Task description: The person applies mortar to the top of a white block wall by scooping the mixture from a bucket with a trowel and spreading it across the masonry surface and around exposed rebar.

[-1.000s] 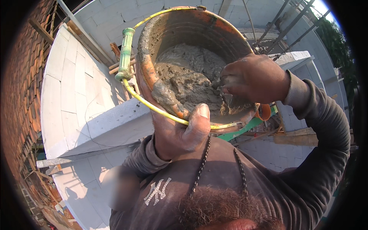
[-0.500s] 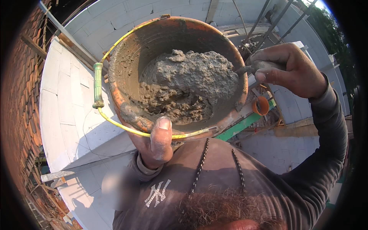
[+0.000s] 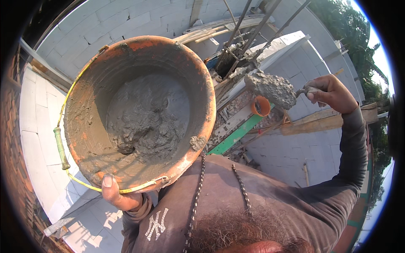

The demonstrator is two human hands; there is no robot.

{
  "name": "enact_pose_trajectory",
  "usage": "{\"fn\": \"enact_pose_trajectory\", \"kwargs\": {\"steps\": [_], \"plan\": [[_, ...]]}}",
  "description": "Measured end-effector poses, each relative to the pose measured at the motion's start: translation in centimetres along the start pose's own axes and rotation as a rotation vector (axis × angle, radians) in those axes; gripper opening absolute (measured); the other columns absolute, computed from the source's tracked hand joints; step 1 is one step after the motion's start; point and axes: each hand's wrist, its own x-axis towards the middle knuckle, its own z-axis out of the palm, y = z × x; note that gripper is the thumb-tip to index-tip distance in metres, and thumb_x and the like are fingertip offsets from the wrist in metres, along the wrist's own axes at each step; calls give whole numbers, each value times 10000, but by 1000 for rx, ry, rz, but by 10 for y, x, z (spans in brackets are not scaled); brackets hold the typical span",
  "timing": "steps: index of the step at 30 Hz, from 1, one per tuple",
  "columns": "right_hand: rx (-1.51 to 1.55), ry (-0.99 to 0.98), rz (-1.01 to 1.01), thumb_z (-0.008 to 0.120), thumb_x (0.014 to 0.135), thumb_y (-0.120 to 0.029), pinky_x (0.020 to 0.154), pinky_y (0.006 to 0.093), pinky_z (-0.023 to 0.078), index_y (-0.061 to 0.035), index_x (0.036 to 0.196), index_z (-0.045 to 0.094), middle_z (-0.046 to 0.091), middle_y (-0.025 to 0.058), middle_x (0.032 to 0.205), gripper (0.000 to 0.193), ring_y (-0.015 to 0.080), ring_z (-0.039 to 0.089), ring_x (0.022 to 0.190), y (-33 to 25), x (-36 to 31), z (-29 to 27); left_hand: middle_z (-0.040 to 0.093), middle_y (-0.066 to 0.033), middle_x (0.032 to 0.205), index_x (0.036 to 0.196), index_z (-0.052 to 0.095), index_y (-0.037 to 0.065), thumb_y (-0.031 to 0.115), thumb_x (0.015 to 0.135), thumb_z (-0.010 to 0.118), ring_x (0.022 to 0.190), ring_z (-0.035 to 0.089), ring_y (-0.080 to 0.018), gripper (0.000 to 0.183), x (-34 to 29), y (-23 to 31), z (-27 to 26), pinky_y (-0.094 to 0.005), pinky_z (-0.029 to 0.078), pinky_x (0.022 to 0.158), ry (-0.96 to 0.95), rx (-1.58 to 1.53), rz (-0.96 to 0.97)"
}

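My left hand (image 3: 118, 196) grips the near rim of an orange bucket (image 3: 207, 88), its thumb over the edge beside the yellow wire handle (image 3: 82, 182). That handle hangs down the left side with a green grip (image 3: 61, 147) on it. Wet grey mortar (image 3: 156, 109) lies in the tilted bucket, with a hollow scooped near its front. To the right, my right hand (image 3: 331, 92) is closed around a trowel (image 3: 300, 92), of which only the neck shows clearly. A thick lump of mortar (image 3: 271, 87) covers its blade, clear of the bucket and close to a mortar-smeared column opening.
Steel bars (image 3: 249, 33) rise from the column opening (image 3: 230, 63) between light block walls (image 3: 130, 21). Below are a smaller orange bucket (image 3: 261, 105) and a green beam (image 3: 236, 135). Planks (image 3: 223, 27) lie behind; a tiled roof (image 3: 10, 126) borders the left.
The trowel with its mortar has come out of the bucket and moved right, toward the column bars. The bucket has shifted left and lower in view, still in my left hand.
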Motion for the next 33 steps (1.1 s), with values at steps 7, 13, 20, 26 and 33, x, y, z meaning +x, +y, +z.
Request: {"fn": "enact_pose_trajectory", "kwargs": {"steps": [7,13,20,26,33], "plan": [[-502,-158,39,650,1035,-344,507,276,539,30,990,766,699,64,711,393,133,663,552,-34,111,-22,589,-233,1254,1372,501,19,347,1034,713,1071,667,-349,516,-18,-11,-7,-477,581,890,263,-322,-491],[-523,-149,38,628,1049,-389,484,286,542,20,927,737,701,75,710,441,140,661,533,-38,107,-26,595,-224,1253,1361,506,8,342,1051,688,1088,668,-355,491,12,6,1,-473,585,897,58,141,-8],[-58,75,23,672,1043,-477,495,250,508,-1,992,752,643,21,714,486,91,606,560,13,49,-1,609,-182,1225,1293,551,-40,368,996,764,1103,669,-330,548,13,6,9,-443,574,949,59,143,10],[-60,25,-84,665,1051,-481,531,264,527,3,988,729,660,33,746,493,101,631,586,18,67,21,597,-206,1241,1292,547,-45,225,900,873,1118,660,-339,576,39,13,21,-467,573,966,45,-55,-70],[74,-71,25,579,1095,-476,537,277,534,-19,983,734,663,30,736,496,112,633,579,48,110,19,593,-175,1222,1282,539,-24,196,939,841,1143,648,-335,507,57,19,29,-464,570,968,-75,249,255]]}}
